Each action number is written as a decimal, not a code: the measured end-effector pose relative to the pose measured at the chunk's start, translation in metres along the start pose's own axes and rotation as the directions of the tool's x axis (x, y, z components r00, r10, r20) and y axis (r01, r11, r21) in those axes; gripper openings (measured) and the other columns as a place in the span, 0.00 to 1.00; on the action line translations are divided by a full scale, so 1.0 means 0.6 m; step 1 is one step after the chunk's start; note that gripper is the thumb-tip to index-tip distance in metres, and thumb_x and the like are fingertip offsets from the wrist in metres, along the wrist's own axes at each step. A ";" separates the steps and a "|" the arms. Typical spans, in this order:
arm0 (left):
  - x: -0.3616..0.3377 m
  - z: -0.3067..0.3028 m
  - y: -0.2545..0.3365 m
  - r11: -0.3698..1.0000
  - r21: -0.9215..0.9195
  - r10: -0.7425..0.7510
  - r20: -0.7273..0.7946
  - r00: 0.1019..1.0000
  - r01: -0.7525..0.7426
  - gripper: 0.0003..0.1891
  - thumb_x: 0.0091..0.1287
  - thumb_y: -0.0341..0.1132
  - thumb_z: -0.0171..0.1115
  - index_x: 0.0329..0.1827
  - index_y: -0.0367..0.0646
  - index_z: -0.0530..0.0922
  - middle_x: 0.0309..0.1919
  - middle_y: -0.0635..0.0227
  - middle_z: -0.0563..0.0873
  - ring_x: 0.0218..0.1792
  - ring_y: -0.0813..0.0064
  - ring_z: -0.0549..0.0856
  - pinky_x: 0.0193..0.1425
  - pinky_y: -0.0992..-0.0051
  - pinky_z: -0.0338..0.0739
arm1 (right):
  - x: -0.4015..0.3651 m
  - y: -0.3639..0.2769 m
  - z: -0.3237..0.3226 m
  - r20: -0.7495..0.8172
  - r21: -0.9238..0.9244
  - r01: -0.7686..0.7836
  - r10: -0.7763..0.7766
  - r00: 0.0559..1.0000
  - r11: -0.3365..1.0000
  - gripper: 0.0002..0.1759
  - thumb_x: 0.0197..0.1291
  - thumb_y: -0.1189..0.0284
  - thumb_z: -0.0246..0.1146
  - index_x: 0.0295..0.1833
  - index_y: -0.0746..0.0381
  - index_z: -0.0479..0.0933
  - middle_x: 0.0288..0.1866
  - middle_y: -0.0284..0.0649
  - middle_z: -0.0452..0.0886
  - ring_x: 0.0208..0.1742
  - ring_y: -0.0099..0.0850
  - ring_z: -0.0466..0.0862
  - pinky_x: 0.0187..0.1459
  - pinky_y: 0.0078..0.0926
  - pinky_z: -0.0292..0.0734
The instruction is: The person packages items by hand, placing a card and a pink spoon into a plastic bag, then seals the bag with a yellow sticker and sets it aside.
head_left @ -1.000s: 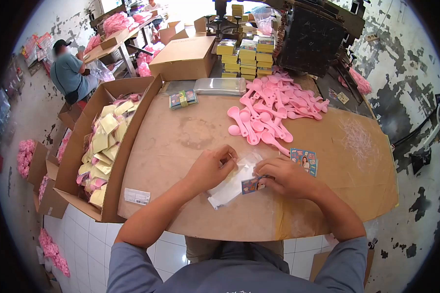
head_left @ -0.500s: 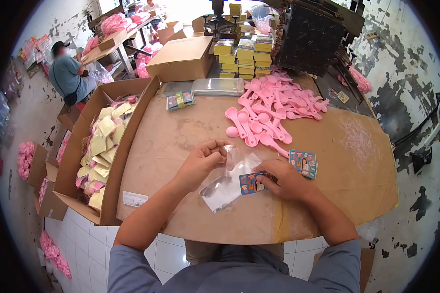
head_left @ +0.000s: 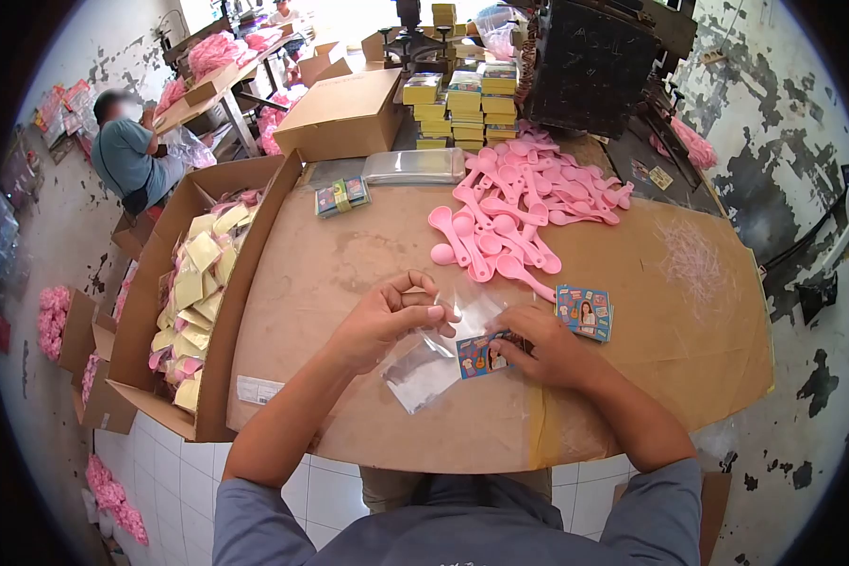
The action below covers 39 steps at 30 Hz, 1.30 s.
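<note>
My left hand (head_left: 393, 319) pinches the upper edge of a clear plastic bag (head_left: 421, 379) between thumb and fingers. The bag lies partly on the cardboard-covered tabletop, its lower end toward me. Held in my right hand (head_left: 545, 347) is a blue printed card (head_left: 474, 359) with small pictures on it, overlapping the bag's right side. My right fingers cover the card's far end. Just beyond that hand sits a small stack of matching cards (head_left: 585, 309). Pink measuring spoons (head_left: 502, 228) are heaped past both hands.
At left stands an open carton (head_left: 265, 247) filled with packed pouches (head_left: 201, 253). A banded card bundle (head_left: 341, 196) and a pile of clear bags (head_left: 413, 167) lie at the back. Behind are a closed box (head_left: 338, 113), stacked card blocks (head_left: 464, 99) and a seated person (head_left: 127, 151).
My left thumb has straightened and moved slightly right and down along the bag's edge. My right hand keeps the card in nearly the same place. The view has shifted slightly.
</note>
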<state>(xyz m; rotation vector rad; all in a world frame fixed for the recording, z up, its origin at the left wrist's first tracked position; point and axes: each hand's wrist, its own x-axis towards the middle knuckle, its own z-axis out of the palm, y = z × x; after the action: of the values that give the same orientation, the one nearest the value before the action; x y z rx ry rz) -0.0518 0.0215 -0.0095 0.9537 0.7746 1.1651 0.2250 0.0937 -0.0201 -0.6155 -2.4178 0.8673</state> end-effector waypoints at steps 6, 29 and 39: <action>0.004 0.014 -0.002 0.975 0.222 0.028 -0.073 0.997 -0.011 0.21 0.73 0.30 0.71 0.64 0.40 0.73 0.45 0.55 0.94 0.47 0.73 0.93 0.56 0.74 0.84 | 0.000 0.005 -0.002 -0.126 0.181 -0.111 0.135 0.983 0.977 0.10 0.67 0.77 0.71 0.52 0.66 0.83 0.41 0.38 0.84 0.43 0.28 0.85 0.47 0.28 0.81; -0.020 0.073 -0.008 0.822 0.567 0.096 -0.059 0.994 -0.046 0.23 0.73 0.28 0.72 0.69 0.35 0.76 0.46 0.55 0.93 0.48 0.77 0.91 0.52 0.77 0.85 | -0.003 -0.016 0.020 -0.269 0.552 -0.030 0.212 0.940 0.833 0.10 0.69 0.77 0.71 0.53 0.64 0.83 0.48 0.38 0.86 0.47 0.23 0.85 0.47 0.27 0.81; -0.013 0.062 -0.021 0.860 0.501 0.148 -0.064 0.987 -0.097 0.20 0.75 0.27 0.70 0.66 0.32 0.77 0.46 0.56 0.93 0.49 0.77 0.90 0.52 0.76 0.85 | -0.001 -0.008 0.002 -0.233 0.349 -0.015 0.103 0.967 0.937 0.13 0.68 0.79 0.71 0.55 0.67 0.80 0.41 0.36 0.87 0.40 0.21 0.85 0.38 0.21 0.77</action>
<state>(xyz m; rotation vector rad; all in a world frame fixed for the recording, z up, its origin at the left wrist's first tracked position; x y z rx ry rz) -0.0158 0.0047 -0.0060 1.3961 1.1437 1.1514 0.2234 0.0895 -0.0181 -0.6211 -1.9701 1.1356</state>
